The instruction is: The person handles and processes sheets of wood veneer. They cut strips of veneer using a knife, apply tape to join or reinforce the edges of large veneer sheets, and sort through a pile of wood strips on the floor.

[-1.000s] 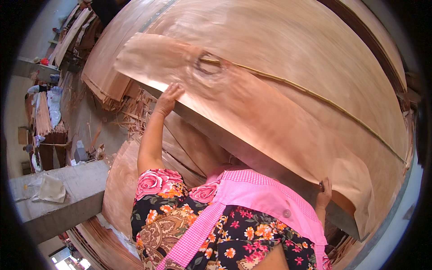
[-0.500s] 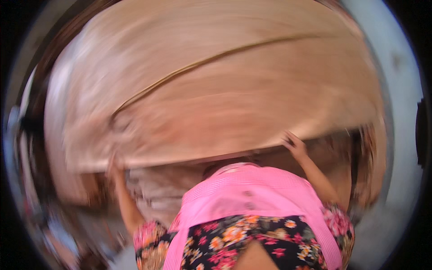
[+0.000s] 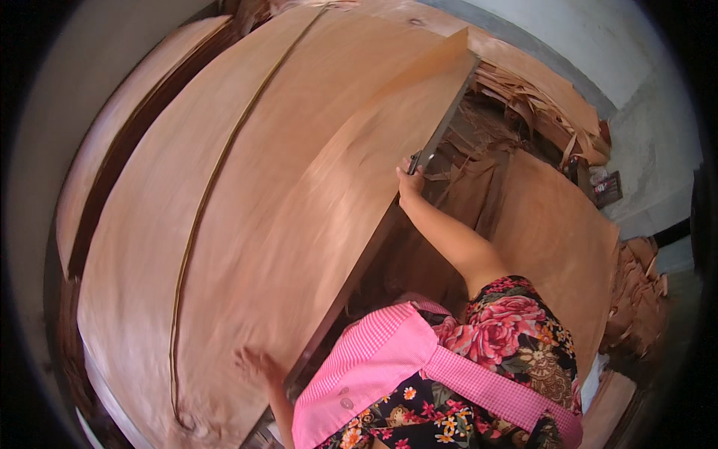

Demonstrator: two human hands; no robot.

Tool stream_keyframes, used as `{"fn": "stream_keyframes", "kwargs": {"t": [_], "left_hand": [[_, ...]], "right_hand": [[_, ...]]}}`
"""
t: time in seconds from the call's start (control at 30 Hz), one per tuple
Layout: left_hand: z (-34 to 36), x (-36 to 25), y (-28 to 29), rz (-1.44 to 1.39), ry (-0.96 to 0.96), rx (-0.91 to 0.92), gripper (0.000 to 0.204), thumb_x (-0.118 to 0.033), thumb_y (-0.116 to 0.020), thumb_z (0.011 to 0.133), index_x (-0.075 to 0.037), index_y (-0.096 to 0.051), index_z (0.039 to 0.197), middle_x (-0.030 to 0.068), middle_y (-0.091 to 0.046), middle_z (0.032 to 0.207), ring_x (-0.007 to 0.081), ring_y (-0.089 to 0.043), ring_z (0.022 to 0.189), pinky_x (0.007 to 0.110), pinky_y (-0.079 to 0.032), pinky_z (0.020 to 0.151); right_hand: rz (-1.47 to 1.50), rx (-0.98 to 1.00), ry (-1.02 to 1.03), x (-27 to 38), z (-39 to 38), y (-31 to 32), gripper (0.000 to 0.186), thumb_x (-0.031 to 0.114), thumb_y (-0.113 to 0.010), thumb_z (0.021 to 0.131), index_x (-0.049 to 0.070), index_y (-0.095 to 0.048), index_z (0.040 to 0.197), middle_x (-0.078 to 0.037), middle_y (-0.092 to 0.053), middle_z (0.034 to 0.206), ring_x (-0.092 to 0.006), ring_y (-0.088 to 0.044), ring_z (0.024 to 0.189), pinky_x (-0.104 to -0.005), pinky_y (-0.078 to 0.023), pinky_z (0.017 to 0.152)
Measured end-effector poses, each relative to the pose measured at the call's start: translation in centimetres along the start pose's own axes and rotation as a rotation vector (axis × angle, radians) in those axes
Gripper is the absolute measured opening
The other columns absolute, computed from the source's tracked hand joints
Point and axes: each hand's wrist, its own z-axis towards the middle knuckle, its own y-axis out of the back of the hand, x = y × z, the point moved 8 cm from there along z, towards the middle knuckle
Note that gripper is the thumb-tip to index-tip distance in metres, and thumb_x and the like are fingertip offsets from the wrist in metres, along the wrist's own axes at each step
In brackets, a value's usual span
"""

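Observation:
A large thin sheet of wood veneer point(image 3: 262, 202) lies in front of me, its right edge running diagonally. My left hand point(image 3: 258, 365) is open, fingers spread over the sheet near its lower edge, slightly blurred. At the right edge, my right hand point(image 3: 409, 183) is closed around a small black-handled tool point(image 3: 413, 162); its exact kind is not clear. A grey strip point(image 3: 449, 112) runs along the edge beyond that hand. The sheet's far right corner point(image 3: 460, 49) rises to a point. A thin yellow-brown cord point(image 3: 200, 202) curves lengthwise over the sheet.
Another veneer stack point(image 3: 134, 127) stands at the left. Torn veneer scraps point(image 3: 516, 97) are piled at the far right, with a further sheet point(image 3: 557, 239) below them. Crumpled brown pieces point(image 3: 636, 295) lie beside a pale wall point(image 3: 658, 127).
My view has turned, so the sheet's near edge now runs diagonally. My right hand has moved farther along the edge; my left hand now lies over the sheet.

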Motion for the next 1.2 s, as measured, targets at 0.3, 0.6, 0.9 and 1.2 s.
{"fn": "stream_keyframes", "kwargs": {"t": [0.3,0.6,0.9,1.2], "left_hand": [[-2.2,22.0,6.1,-0.045,0.033,-0.114,0.055,-0.029,-0.059,0.076,-0.006,-0.039,0.121,0.0178,-0.031,0.133,0.035,-0.024,0.126,0.05,-0.021,0.101],[3.7,3.2,11.2,-0.147,-0.281,-0.076,0.057,-0.034,-0.052,0.084,-0.005,-0.033,0.129,0.0199,-0.024,0.137,0.0359,-0.018,0.128,0.049,-0.02,0.101],[8.1,-18.5,3.3,-0.018,-0.411,0.108,0.061,-0.04,-0.047,0.083,-0.013,-0.027,0.134,0.0108,-0.02,0.141,0.0316,-0.012,0.131,0.056,-0.009,0.102],[-1.6,4.7,-1.5,-0.145,-0.189,-0.044,0.057,-0.038,-0.052,0.08,-0.011,-0.037,0.127,0.0125,-0.031,0.136,0.0309,-0.025,0.127,0.052,-0.015,0.1]], "right_hand": [[-1.041,0.079,0.549,8.0,-1.0,-2.5,0.041,0.013,-0.056,0.08,0.008,-0.046,0.12,-0.011,-0.042,0.127,-0.0255,-0.037,0.118,-0.032,-0.035,0.095],[-1.216,0.614,0.497,8.0,-7.8,-10.0,0.037,0.02,-0.048,0.085,0.03,-0.047,0.121,0.001,-0.034,0.134,-0.0268,-0.028,0.124,-0.0394,-0.028,0.101],[-0.937,0.934,0.535,8.0,-6.7,-9.6,0.036,0.016,-0.049,0.083,0.027,-0.051,0.117,0.001,-0.042,0.128,-0.0237,-0.036,0.119,-0.0374,-0.033,0.097],[-1.036,0.693,0.875,8.4,-2.2,-11.6,0.033,0.018,-0.049,0.083,0.021,-0.053,0.116,-0.006,-0.047,0.123,-0.0216,-0.043,0.113,-0.0345,-0.037,0.092]]}}
